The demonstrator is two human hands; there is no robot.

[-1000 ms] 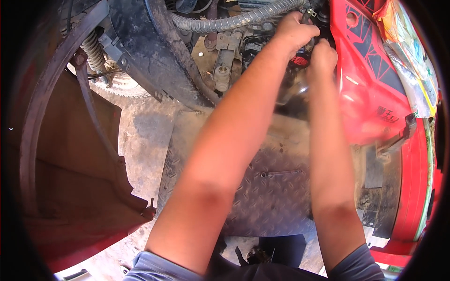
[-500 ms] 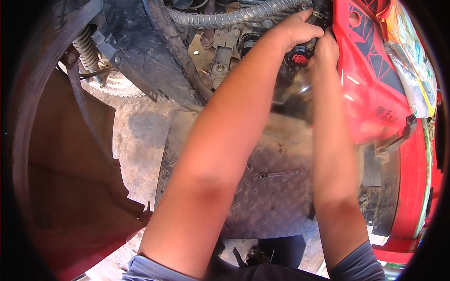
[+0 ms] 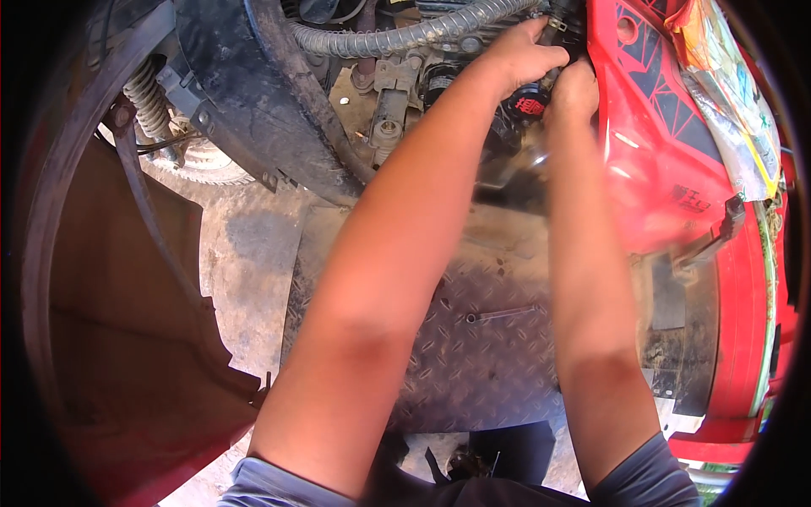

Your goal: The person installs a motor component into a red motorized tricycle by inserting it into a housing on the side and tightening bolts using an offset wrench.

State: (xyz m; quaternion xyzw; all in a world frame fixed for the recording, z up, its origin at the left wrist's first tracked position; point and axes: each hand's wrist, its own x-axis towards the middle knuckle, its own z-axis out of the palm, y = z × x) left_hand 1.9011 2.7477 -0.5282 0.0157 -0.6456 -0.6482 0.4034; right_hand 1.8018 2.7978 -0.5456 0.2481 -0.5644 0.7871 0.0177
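Note:
Both my arms reach forward into the engine space of a vehicle, beside a red body panel (image 3: 634, 160). My left hand (image 3: 519, 57) has its index finger stretched toward a small fitting (image 3: 557, 24) and its thumb apart from that finger; its other fingers are hidden. Close by on the right, my right hand (image 3: 576, 91) is curled against dark parts next to the panel. Whatever its fingers hold is out of sight. Just below and between the hands sits a black round cap (image 3: 525, 103) with red marking. A ribbed grey hose (image 3: 414, 38) runs left from the hands.
A combination wrench (image 3: 503, 314) lies on the tread-plate floor (image 3: 473, 372) under my arms. Left stand a dark curved fender (image 3: 279, 101), a coil spring (image 3: 148, 97) and a large dark red panel (image 3: 127, 279). A plastic bag (image 3: 731, 110) hangs over the red panel's right side.
The whole view has shifted slightly, so things appear a little farther left. Both hands stay at the same place on the engine, with little visible change in their fingers.

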